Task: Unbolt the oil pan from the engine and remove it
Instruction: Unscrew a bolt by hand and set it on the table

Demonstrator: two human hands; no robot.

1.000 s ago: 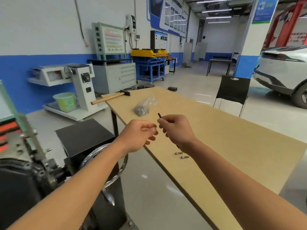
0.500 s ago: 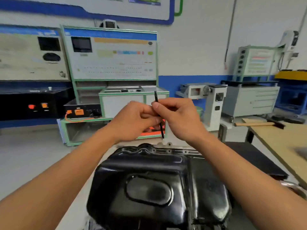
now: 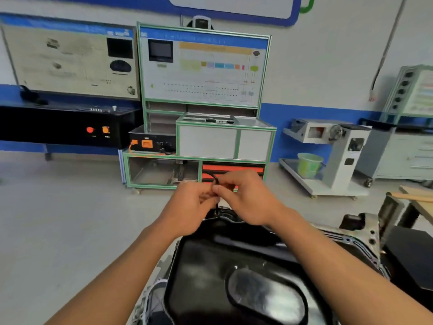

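The black oil pan (image 3: 246,273) sits on the engine, filling the lower middle of the head view, with a bolted flange (image 3: 358,245) along its right side. My left hand (image 3: 189,207) and my right hand (image 3: 243,195) meet above the pan's far edge. Together they pinch a thin black hex key (image 3: 216,184). Its lower end stands at a bolt spot on the pan's far rim (image 3: 217,211). The fingers hide most of the tool.
A green-framed training bench (image 3: 199,109) stands straight ahead against the wall. A black cabinet (image 3: 65,125) is at the left, a grey machine with a green bucket (image 3: 309,164) at the right. The wooden table's corner (image 3: 419,200) shows at the right edge.
My view swung from the wooden table to the engine. Both hands carried the hex key over and lowered it until its tip reached the pan's far rim.
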